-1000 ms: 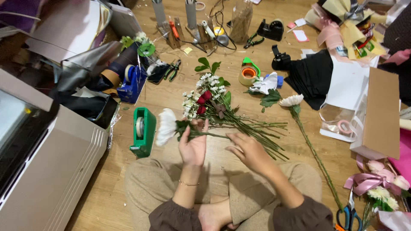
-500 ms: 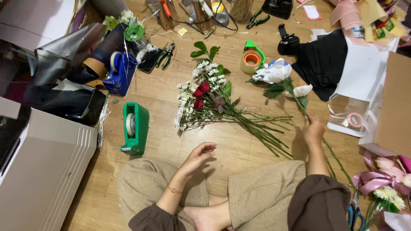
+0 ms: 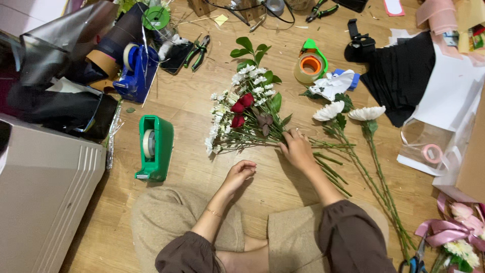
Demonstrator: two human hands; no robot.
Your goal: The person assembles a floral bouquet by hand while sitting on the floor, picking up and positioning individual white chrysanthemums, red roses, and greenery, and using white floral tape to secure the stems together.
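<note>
A bouquet (image 3: 247,114) of red roses, small white flowers and green leaves lies on the wooden floor in front of my crossed legs. My right hand (image 3: 298,149) rests palm down on its stems, with the fingers closed around them just below the blooms. Two white long-stemmed flowers (image 3: 329,111) (image 3: 367,112) lie loose to the right of that hand, their stems running toward my right knee. My left hand (image 3: 239,173) hovers above the floor below the bouquet with fingers loosely curled, holding nothing.
A green tape dispenser (image 3: 154,146) stands left of the bouquet and a blue one (image 3: 136,71) behind it. Behind the bouquet lie an orange tape roll (image 3: 310,64) and pliers (image 3: 199,50). Black cloth (image 3: 399,71) is at the right; pink ribbon (image 3: 444,230) and scissors (image 3: 417,263) at lower right.
My right hand reached out right to the white flowers, then came back onto the bouquet stems. My left hand let go of the bouquet and drew back toward my knee.
</note>
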